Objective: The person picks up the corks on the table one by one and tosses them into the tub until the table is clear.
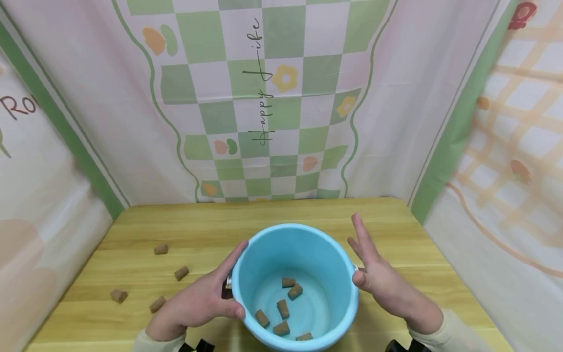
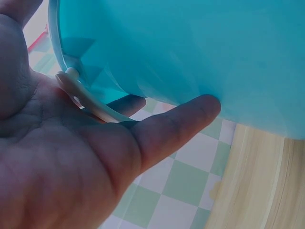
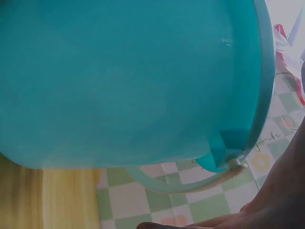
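While the blue bucket (image 1: 290,252) stands on the table (image 1: 206,227) between both hands, the left hand (image 1: 202,299) rests against its side, fingers spread wide and nearly straight, thumb at the rim. The right hand (image 1: 386,283), fingers also spread, grips nothing beside the opposite rim; whether its thumb touches is unclear. Six corks (image 1: 283,309) lie inside, four more at the left.
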`<state>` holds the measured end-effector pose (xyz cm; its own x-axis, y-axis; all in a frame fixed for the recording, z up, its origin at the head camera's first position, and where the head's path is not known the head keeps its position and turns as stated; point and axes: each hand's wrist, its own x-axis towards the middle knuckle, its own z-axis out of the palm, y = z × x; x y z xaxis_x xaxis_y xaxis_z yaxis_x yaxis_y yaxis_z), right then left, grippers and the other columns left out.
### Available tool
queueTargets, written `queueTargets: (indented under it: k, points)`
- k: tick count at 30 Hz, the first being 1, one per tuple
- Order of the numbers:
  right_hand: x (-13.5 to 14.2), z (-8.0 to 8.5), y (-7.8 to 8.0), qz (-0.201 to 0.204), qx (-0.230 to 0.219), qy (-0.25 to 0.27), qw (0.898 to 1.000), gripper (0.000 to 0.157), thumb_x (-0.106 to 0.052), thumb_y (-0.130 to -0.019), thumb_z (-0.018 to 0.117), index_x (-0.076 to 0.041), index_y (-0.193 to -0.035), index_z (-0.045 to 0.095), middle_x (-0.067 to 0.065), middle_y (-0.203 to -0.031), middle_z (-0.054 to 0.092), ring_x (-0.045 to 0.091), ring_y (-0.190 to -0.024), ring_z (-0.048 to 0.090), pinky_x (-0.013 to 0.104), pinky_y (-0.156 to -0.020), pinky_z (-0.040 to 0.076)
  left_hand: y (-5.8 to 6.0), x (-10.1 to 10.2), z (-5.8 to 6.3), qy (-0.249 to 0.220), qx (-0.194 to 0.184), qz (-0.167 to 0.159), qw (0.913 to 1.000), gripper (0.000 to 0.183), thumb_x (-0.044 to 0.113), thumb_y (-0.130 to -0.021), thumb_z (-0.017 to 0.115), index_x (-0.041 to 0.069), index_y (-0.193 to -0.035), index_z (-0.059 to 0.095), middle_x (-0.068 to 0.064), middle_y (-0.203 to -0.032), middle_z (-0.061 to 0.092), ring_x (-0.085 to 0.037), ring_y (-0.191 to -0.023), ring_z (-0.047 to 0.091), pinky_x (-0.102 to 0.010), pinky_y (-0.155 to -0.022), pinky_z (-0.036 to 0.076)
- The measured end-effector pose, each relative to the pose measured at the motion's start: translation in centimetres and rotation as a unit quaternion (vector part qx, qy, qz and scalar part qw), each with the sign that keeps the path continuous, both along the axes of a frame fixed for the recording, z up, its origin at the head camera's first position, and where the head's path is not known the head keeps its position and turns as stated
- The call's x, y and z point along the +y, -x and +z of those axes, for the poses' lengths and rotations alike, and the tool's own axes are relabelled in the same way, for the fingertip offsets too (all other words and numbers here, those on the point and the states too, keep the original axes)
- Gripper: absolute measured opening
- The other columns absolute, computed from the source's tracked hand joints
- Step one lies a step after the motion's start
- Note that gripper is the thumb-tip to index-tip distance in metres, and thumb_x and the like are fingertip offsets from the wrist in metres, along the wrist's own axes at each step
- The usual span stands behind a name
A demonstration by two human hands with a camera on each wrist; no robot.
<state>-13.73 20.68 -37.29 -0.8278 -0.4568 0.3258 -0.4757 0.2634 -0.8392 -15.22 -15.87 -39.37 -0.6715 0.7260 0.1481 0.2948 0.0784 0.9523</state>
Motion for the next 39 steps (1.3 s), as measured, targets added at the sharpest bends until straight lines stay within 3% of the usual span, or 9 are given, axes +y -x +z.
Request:
queueTargets:
  k: [2,5,9,12,18,23,30,39]
  points:
    - [-0.1,-0.2,-0.1,0.000,-0.001,-0.009,1.000,0.093,-0.064,-0.087,0.045,-0.028,-0.148,-0.015,-0.002,-0.153,-0.018,0.054,-0.130,0.009,0.069,-0.087,0.030,0.0,0.0,0.0,-0.001,-0.001,-0.001,1.0000,0.103,0.034,-0.082,0.073,0.033,-0.150,-0.004,-0.011,-0.147,0.027,-0.029,-0.119,0.045,-0.038,-0.088,0.046]
    - [-0.1,-0.5,-0.1,0.013,-0.014,-0.007,1.000,0.092,-0.062,-0.088,0.045,-0.026,-0.148,-0.014,-0.001,-0.154,-0.014,0.052,-0.129,0.016,0.055,-0.091,0.037,0.0,0.0,0.0,-0.001,-0.001,0.000,1.0000,0.102,0.034,-0.082,0.073,0.033,-0.150,-0.004,-0.010,-0.147,0.027,-0.031,-0.120,0.044,-0.037,-0.088,0.046]
    - [-0.2,-0.9,-0.3,0.048,-0.044,0.024,0.998,0.093,-0.056,-0.090,0.050,-0.023,-0.149,-0.014,0.014,-0.153,0.006,0.046,-0.125,0.033,0.038,-0.085,0.047,0.1,0.0,0.0,0.000,0.000,0.003,1.0000,0.102,0.034,-0.082,0.073,0.033,-0.150,-0.003,-0.010,-0.148,0.027,-0.034,-0.120,0.043,-0.037,-0.089,0.046]
    - [-0.4,-1.1,-0.4,0.060,-0.039,0.038,0.997,0.095,-0.054,-0.089,0.054,-0.022,-0.149,-0.012,0.025,-0.145,0.021,0.046,-0.116,0.042,0.039,-0.081,0.050,0.1,0.0,0.0,0.001,0.000,0.003,1.0000,0.103,0.034,-0.082,0.073,0.033,-0.150,-0.003,-0.009,-0.148,0.026,-0.033,-0.120,0.043,-0.036,-0.089,0.046]
    - [-0.6,-1.3,-0.5,0.041,0.008,0.006,0.999,0.098,-0.058,-0.085,0.057,-0.019,-0.151,-0.004,0.012,-0.153,0.004,0.043,-0.125,0.030,0.030,-0.091,0.042,0.1,0.1,0.1,0.006,0.001,0.006,1.0000,0.102,0.035,-0.081,0.073,0.034,-0.150,-0.003,-0.009,-0.148,0.026,-0.031,-0.121,0.043,-0.036,-0.089,0.045]
    - [-0.5,-1.4,-0.5,0.050,0.002,0.004,0.999,0.104,-0.051,-0.081,0.068,-0.016,-0.151,0.000,0.013,-0.150,0.016,0.043,-0.117,0.041,0.036,-0.084,0.048,0.0,0.1,0.1,0.004,0.001,0.005,1.0000,0.102,0.035,-0.081,0.073,0.033,-0.150,-0.003,-0.009,-0.148,0.026,-0.034,-0.121,0.042,-0.036,-0.089,0.046]
    - [0.0,-1.1,-0.7,0.073,-0.025,-0.020,0.997,0.111,-0.040,-0.074,0.079,-0.019,-0.151,0.002,0.018,-0.141,0.032,0.040,-0.112,0.047,0.038,-0.080,0.050,-0.1,0.0,0.1,0.004,-0.002,0.007,1.0000,0.103,0.035,-0.081,0.073,0.034,-0.150,-0.003,-0.010,-0.149,0.024,-0.035,-0.121,0.043,-0.036,-0.088,0.046]
    - [0.7,-0.7,-0.5,0.110,-0.014,-0.053,0.992,0.126,-0.050,-0.066,0.081,-0.017,-0.150,-0.008,0.019,-0.142,0.032,0.037,-0.115,0.047,0.034,-0.087,0.045,-0.1,0.1,0.1,-0.001,0.000,0.003,1.0000,0.103,0.035,-0.081,0.073,0.033,-0.150,-0.003,-0.010,-0.149,0.025,-0.036,-0.121,0.042,-0.036,-0.088,0.046]
